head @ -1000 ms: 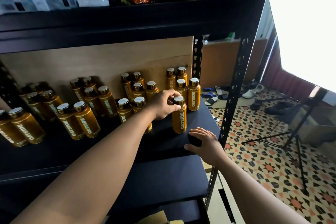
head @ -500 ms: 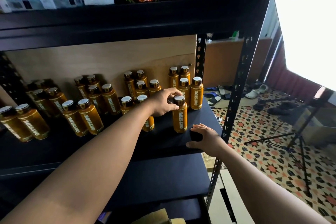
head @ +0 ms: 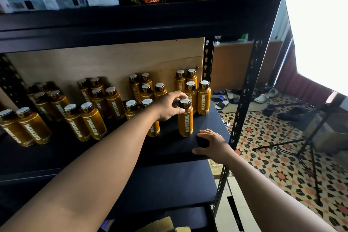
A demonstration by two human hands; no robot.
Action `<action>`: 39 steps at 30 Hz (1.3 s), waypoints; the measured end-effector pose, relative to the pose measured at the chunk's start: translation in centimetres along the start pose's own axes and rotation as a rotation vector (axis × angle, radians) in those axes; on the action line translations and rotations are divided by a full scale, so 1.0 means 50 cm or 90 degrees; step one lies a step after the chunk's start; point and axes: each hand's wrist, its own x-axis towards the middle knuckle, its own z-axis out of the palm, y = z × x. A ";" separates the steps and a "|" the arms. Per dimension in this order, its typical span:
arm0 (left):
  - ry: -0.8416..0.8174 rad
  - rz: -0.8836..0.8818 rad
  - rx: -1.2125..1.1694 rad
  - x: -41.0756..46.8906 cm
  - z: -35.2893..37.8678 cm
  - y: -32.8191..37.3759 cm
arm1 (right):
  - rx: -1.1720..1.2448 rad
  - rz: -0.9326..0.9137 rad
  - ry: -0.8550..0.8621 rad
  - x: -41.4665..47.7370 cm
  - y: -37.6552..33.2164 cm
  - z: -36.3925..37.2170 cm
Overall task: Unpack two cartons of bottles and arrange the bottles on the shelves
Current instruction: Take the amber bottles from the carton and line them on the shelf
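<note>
The left hand (head: pixel 169 106) pinches the cap of an upright front bottle (head: pixel 185 122), while the right hand (head: pixel 213 144) rests, fingers relaxed, on the shelf (head: pixel 212 120).

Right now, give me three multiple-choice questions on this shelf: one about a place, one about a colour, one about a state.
1. Where does the left hand grip the front bottle?
A) its cap
B) its base
C) its label

2. What colour are the bottle bodies?
A) blue
B) amber-gold
C) white

3. How is the front bottle standing?
A) lying on its side
B) upside down
C) upright on the shelf

Answers:
1 A, the fingers curl round the cap.
2 B, every body is amber-gold with pale lettering.
3 C, its base sits on the board with the cap up.
</note>
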 end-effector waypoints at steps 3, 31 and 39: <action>0.000 0.000 0.001 0.002 0.000 -0.004 | 0.002 0.003 0.004 0.001 -0.001 0.000; -0.023 0.006 -0.028 0.015 -0.005 -0.008 | -0.016 -0.006 0.024 0.000 0.005 0.008; -0.028 0.006 -0.030 0.013 -0.006 -0.006 | -0.019 -0.011 0.024 -0.001 0.001 0.007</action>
